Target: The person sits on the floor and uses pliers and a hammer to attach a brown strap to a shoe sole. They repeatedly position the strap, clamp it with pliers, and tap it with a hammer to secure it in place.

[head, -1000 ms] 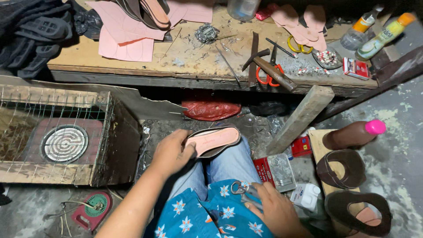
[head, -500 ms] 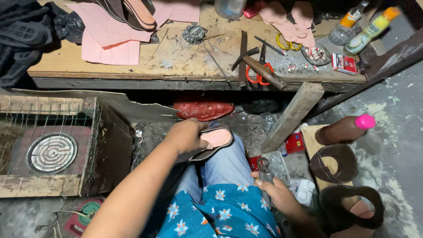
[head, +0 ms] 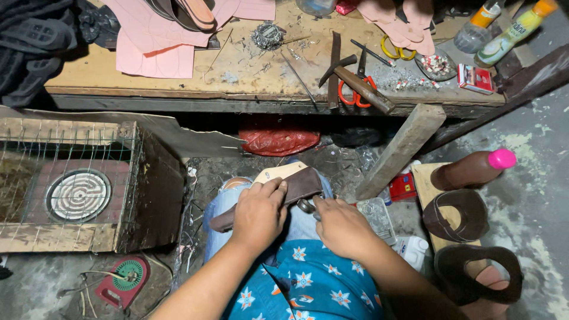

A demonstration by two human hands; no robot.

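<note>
Low wooden table (head: 178, 89) across the top of the view, littered with pink sole cut-outs (head: 148, 41), a hammer (head: 361, 89), orange-handled scissors (head: 349, 95) and scraps. Below left, a wire-fronted wooden box with a coil heater (head: 78, 194) inside. On the floor at right, brown strap uppers (head: 456, 216) and a bottle with a pink cap (head: 474, 169).

On the lap, over the jeans and just below the table edge, a sandal sole with a brown strap (head: 284, 184), tan underside up and toe end pointing away. Left hand (head: 258, 216) closed over the near part, fingers wrapped across the brown strap, pinning it flat against the thigh. Right hand (head: 341, 228) curled shut around a small metal tool (head: 306, 205), possibly scissors or pliers; too much hidden under the fingers to tell. Tool tip touching the sole's right edge.

Judged from this: best done with the left grip firm and close to the working point, so that the sole cannot twist. Fingertips better kept behind the tool's line, not ahead of it. Short, controlled bites or presses along the edge, turning the sole with the left hand instead of bending the right wrist. Knee kept steady as the backing.
</note>
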